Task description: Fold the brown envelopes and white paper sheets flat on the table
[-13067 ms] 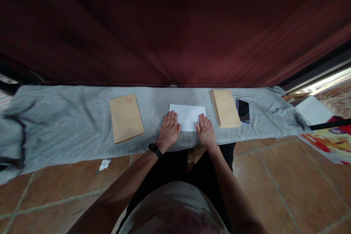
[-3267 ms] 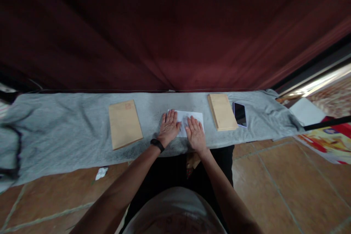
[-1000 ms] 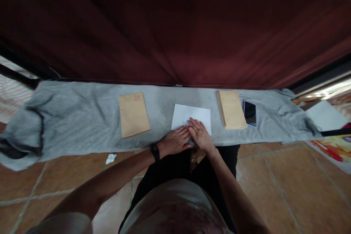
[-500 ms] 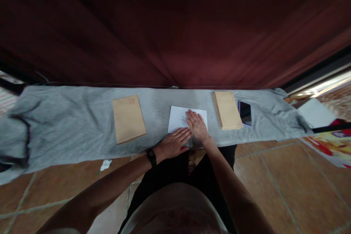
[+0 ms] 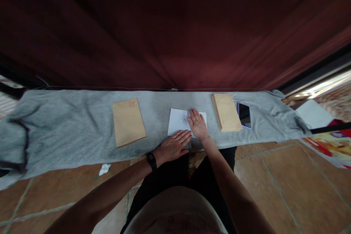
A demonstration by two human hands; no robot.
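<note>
A white sheet of paper [image 5: 177, 120] lies on the grey cloth in front of me; whether it is folded I cannot tell. My right hand [image 5: 197, 124] rests flat on its right part, fingers stretched away from me. Along the near edge of the paper lies my left hand [image 5: 175, 146], flat, its fingertips touching the sheet and pointing right. A dark band sits on the left wrist. To the left is a brown envelope [image 5: 128, 122], and to the right a small stack of brown envelopes [image 5: 227, 113].
The grey cloth [image 5: 71, 124] covers a long narrow surface against a dark red curtain [image 5: 175, 36]. A phone [image 5: 244, 115] lies right of the stack. Below are floor tiles [image 5: 274, 175] with a crumpled white tissue [image 5: 104, 169]. A white panel [image 5: 315, 114] stands at far right.
My right hand has slid slightly to the right over the paper. The left hand stays nearly in place. The whole view has shifted a little.
</note>
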